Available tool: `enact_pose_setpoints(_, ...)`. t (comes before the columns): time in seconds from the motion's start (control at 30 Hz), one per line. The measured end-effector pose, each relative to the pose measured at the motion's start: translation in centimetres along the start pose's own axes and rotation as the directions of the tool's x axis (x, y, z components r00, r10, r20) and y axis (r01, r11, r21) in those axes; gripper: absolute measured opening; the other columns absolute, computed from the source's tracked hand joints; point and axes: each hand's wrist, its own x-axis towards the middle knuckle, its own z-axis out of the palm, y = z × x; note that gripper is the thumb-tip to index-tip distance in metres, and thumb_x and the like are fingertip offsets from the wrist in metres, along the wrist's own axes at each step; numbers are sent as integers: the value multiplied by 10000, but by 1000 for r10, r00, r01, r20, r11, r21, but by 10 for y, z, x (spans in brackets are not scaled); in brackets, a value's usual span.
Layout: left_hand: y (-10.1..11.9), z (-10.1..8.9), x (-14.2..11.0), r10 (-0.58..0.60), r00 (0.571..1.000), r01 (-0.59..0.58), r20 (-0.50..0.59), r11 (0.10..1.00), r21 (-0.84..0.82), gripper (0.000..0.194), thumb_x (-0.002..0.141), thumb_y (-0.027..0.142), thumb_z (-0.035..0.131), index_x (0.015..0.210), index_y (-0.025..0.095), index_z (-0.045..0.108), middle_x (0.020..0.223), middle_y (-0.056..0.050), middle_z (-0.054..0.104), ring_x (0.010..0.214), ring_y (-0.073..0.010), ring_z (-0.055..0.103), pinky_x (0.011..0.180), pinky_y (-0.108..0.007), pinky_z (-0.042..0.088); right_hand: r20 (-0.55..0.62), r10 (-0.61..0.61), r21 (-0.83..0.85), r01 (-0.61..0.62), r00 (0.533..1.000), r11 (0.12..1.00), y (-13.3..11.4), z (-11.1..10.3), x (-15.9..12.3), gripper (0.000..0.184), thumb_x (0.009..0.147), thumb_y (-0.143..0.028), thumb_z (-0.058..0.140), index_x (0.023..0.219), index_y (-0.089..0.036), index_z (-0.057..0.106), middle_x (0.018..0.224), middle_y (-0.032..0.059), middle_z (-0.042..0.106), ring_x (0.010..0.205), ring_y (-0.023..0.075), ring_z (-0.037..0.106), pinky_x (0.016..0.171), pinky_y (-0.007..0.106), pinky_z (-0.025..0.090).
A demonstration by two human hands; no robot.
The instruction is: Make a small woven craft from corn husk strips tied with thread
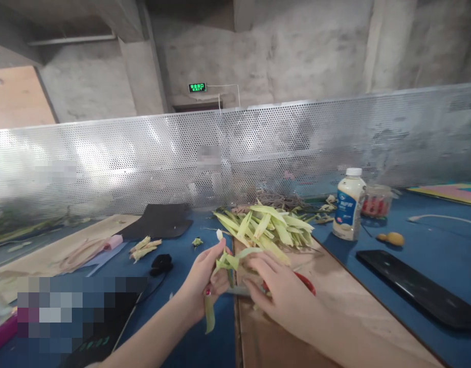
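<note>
My left hand point(208, 276) is closed around a bunch of folded pale green leaf strips point(226, 261) that look like corn husk; a loose end hangs below the fingers. A small white tip pokes up by the thumb. Beside it, my right hand point(273, 286) pinches the far end of one strip that arches between the two hands. Under the right hand shows a red handle point(306, 282), probably of scissors, mostly hidden. Just beyond the hands lies a pile of long pale green husk leaves point(266, 225) on a brown board point(327, 286).
Right of the board stand a white-capped bottle point(348, 204) and a clear tub point(375, 202), with a black phone-like slab point(415, 286) nearer. At left lie husk pieces point(145, 248), a black cable point(161, 265) and a black sheet point(158, 222). A perforated metal screen point(258, 153) rises behind.
</note>
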Motion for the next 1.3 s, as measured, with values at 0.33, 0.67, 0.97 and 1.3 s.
enact_pose_setpoints(0.33, -7, 5, -3, 111, 994, -108, -3, 976, 188, 335, 785, 491, 463, 671, 177, 460, 267, 114, 312, 213, -18, 183, 273, -145, 137, -39, -3, 169, 9, 999, 986, 0, 1, 0, 151, 873, -120, 355, 914, -192, 481, 852, 21, 520, 801, 121, 492, 745, 264, 411)
enact_pose_setpoints(0.67, -7, 6, -3, 270, 949, -178, -162, 884, 431, 333, 791, 509, 422, 684, 197, 470, 270, 112, 317, 214, -45, 229, 231, -123, 185, -6, 78, 48, -78, 997, 996, -6, -2, -3, 129, 845, -172, 377, 841, -191, 505, 786, 24, 520, 695, 138, 490, 615, 260, 393)
enact_pose_setpoints(0.97, -2, 5, -5, 428, 881, -221, -203, 750, 623, 355, 784, 523, 411, 687, 191, 491, 328, 106, 312, 242, -60, 309, 238, -141, 252, -13, 72, 20, -71, 997, 997, -2, -1, -1, 220, 870, -240, 344, 923, -199, 554, 769, 43, 567, 659, 140, 506, 572, 249, 380)
enact_pose_setpoints(1.3, 3, 3, -6, 541, 833, -332, -115, 655, 679, 299, 839, 454, 344, 691, 205, 417, 361, 102, 346, 255, -53, 297, 249, -128, 282, 19, 87, -65, -86, 996, 994, -2, -8, 0, 295, 870, -249, 332, 1077, -214, 539, 804, 57, 628, 643, 163, 554, 579, 292, 394)
